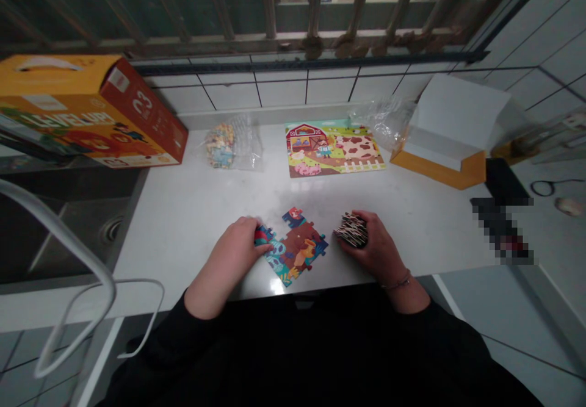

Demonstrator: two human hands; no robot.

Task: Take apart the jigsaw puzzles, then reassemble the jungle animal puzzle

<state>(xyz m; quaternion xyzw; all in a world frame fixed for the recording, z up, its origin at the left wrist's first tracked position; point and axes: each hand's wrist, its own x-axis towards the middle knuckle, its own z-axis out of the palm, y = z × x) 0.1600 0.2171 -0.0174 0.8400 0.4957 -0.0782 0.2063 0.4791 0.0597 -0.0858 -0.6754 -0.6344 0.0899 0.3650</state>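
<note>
Jigsaw, partly joined, lies flat by the near edge of the counter. My left hand: fingers partly curled at the jigsaw's left side, thumb over it; whether they grip, I cannot tell. My right hand, right of the jigsaw: fingers closed round a stack of pieces. Toward the far edge, left to right: orange carton, bagged pieces, farm picture, clear wrapper, open box. Behind: tiled wall, barred window.
</note>
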